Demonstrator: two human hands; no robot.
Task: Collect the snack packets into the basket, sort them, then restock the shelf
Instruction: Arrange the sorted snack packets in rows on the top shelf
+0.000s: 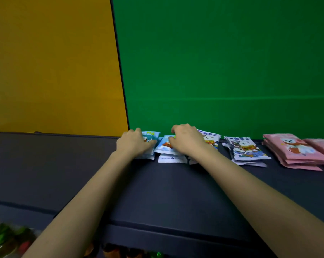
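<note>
Both hands are out at the back of the dark counter (176,192), right on the row of snack packets. The landmark is the blue packet (166,146) in the middle. The left hand (134,144) sits just left of it, fingers curled over a teal packet (151,135) and holding it down against the pile. The right hand (188,140) comes in from the right, knuckles high, thumb and fingertips closing on the blue packet's right edge.

These look like thin foil pouches: light, soft, a bit puffy, glossy enough to slide over one another. My read is that a pinch on a crimped end seam or a flat edge beats squeezing the belly, since whatever is inside may crush. A stack wants both hands, or it will probably fan out.

As for looks, there are cartoon animals on bright prints. Right of the blue packet, partly under the right wrist, lies a white bear packet (210,139), then a loose stack of the same kind (246,148), and farthest right a tidy pink stack (293,150). A plain white packet (172,158) pokes out from beneath the blue one.
</note>
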